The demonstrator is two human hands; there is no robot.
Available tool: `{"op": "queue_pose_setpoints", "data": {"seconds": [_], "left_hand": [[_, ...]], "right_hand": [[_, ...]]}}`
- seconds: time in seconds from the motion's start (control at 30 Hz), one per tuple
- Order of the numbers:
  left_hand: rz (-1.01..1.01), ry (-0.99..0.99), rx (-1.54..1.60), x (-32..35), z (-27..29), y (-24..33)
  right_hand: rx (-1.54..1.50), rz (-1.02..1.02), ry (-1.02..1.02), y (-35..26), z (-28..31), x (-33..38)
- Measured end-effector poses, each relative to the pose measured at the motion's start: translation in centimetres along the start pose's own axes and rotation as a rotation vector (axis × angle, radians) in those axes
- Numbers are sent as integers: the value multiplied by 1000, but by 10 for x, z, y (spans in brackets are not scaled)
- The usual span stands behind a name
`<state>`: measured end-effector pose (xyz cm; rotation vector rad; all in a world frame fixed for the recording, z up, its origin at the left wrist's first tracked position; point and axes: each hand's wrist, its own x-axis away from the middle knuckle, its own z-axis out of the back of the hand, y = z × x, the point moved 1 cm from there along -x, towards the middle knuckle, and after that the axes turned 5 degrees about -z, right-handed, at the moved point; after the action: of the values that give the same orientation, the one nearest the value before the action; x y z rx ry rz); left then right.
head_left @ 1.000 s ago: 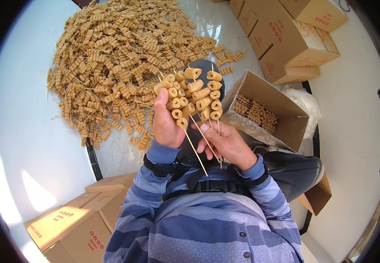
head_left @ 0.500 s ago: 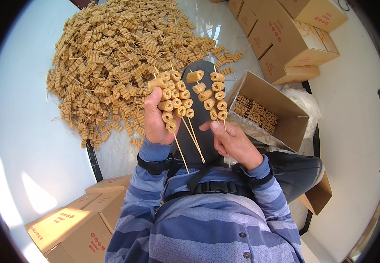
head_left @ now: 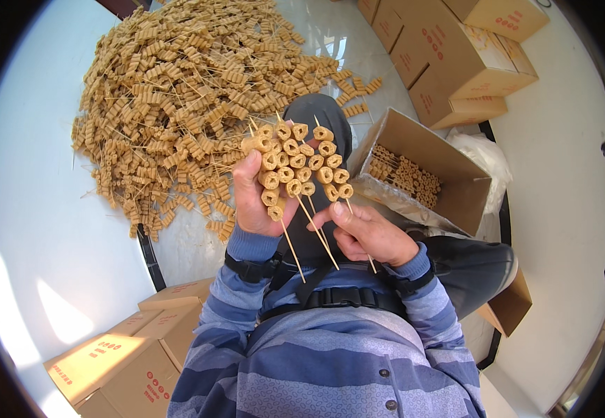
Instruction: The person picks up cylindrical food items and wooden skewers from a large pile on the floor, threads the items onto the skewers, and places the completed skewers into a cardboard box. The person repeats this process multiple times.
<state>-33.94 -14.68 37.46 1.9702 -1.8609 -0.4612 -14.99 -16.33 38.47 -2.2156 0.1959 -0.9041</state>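
Several skewers (head_left: 271, 177) threaded with tan, hollow, roll-shaped food pieces stand fanned out in my left hand (head_left: 252, 198). Its thumb presses along their left side, and the bare sticks point down toward my waist. My right hand (head_left: 369, 233) pinches the lower bare stick of another skewer (head_left: 329, 161) between thumb and fingers. That skewer's rolls lie close against the right side of the bunch. Whether they touch is hard to tell. Most of my left fingers are hidden behind the rolls.
A great heap of similar skewers (head_left: 177, 111) covers the floor ahead and to the left. At right, an open cardboard box (head_left: 463, 202) lined with plastic holds skewers in rows. Closed cartons (head_left: 449, 56) are stacked at the far right, more cartons (head_left: 125, 355) at the near left.
My right hand has brought its skewers leftward to the bunch. One skewer that stood apart there now appears within the left hand's fan. My left hand has barely moved.
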Motion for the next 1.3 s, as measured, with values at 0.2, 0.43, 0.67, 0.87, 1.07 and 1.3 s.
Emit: {"op": "queue_pose_setpoints", "data": {"seconds": [0.2, 0.43, 0.67, 0.87, 1.07, 1.3], "left_hand": [[17, 46, 30, 0, 2, -4], [105, 34, -68, 1, 11, -8], [48, 128, -86, 0, 18, -11], [46, 152, -12, -2, 22, -8], [98, 123, 168, 2, 11, -14], [75, 133, 162, 7, 7, -17]], "right_hand": [[19, 18, 42, -1, 2, -1], [248, 123, 284, 4, 5, -11], [412, 168, 414, 6, 4, -15], [501, 71, 496, -5, 18, -1], [641, 205, 379, -9, 15, 1], [591, 61, 265, -14, 15, 6]]}}
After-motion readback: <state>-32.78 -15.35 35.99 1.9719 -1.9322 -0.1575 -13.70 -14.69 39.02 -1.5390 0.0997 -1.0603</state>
